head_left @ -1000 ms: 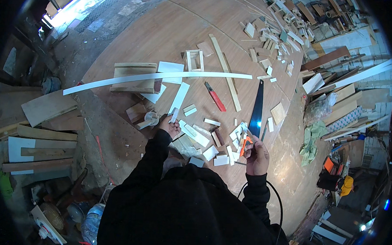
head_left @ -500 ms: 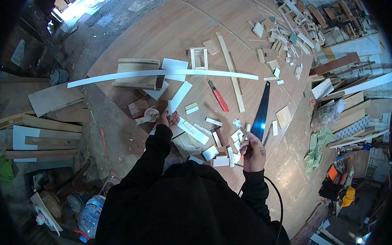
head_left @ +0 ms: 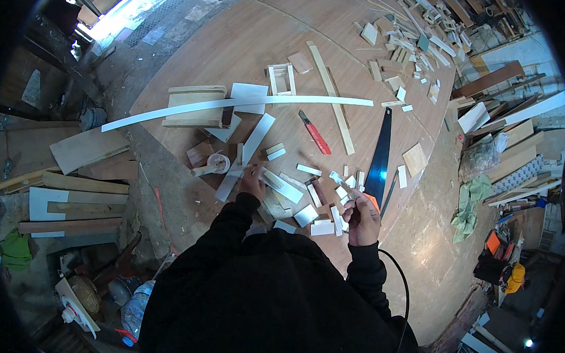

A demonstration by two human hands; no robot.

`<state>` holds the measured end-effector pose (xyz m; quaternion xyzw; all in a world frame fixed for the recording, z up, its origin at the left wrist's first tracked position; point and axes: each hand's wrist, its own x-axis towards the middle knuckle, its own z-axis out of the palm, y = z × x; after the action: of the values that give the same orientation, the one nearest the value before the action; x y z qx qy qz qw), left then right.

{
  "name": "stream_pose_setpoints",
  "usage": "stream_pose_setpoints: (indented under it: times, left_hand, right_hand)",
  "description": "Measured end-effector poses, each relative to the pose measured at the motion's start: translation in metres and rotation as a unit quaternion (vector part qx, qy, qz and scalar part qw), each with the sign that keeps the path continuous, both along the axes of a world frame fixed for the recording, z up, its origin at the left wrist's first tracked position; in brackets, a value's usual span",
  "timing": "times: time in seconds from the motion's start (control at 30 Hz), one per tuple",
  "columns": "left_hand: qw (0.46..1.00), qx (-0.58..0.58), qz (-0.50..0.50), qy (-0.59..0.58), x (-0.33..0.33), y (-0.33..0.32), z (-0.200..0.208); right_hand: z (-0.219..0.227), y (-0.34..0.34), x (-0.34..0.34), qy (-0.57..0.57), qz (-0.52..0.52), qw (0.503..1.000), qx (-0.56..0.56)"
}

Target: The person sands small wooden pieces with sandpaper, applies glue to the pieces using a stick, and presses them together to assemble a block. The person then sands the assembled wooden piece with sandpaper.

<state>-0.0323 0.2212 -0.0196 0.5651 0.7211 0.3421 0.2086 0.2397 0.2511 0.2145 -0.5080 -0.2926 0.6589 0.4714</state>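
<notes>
My left hand (head_left: 252, 183) is low over the near left of the table, its fingers apart and nothing visibly held. Just beyond its fingers, a small wooden block (head_left: 239, 153) rests by a long white strip (head_left: 257, 137). A white-faced board (head_left: 283, 186) lies to its right. In my right hand (head_left: 363, 221) is a slim stick-like tool with a whitish end (head_left: 336, 178), pinched between thumb and fingers; its exact kind is unclear. Behind that hand lies a handsaw (head_left: 379, 157) with a dark blade and orange handle. A round cup (head_left: 218, 163) stands left of my left hand.
A long curved-looking white strip (head_left: 235, 103) crosses a wooden box-like piece (head_left: 194, 98). A red utility knife (head_left: 314, 133), a small open frame (head_left: 281, 80) and a long wooden slat (head_left: 331, 96) lie mid-table. Offcuts (head_left: 401, 58) heap at the far right.
My left hand has turned over and moved right, off the small wooden block. The white strip beside it has shifted toward me. The tool in my right hand now points up and left.
</notes>
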Motion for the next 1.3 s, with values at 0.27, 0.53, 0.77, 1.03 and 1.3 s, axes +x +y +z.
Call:
stream_pose_setpoints:
  times: [0.27,0.53,0.77,1.03,1.3]
  left_hand:
    - [0.962,-0.146,-0.118,0.197,0.004,0.01,0.008]
    - [0.984,-0.143,-0.001,0.105,-0.008,0.014,0.036]
    - [0.962,-0.109,0.221,0.12,-0.014,0.024,0.004]
    - [0.95,-0.192,0.229,0.085,-0.038,0.039,-0.039]
    - [0.947,-0.127,0.233,0.182,-0.033,0.045,-0.02]
  right_hand:
    - [-0.002,-0.004,0.007,-0.011,0.012,1.0,0.007]
    - [-0.005,-0.011,0.011,0.0,0.008,1.0,0.001]
    - [-0.006,-0.009,0.012,-0.001,0.033,0.999,0.011]
    - [-0.009,-0.005,0.018,-0.03,0.028,0.999,-0.011]
    - [-0.017,0.003,0.023,-0.021,0.025,0.999,-0.015]
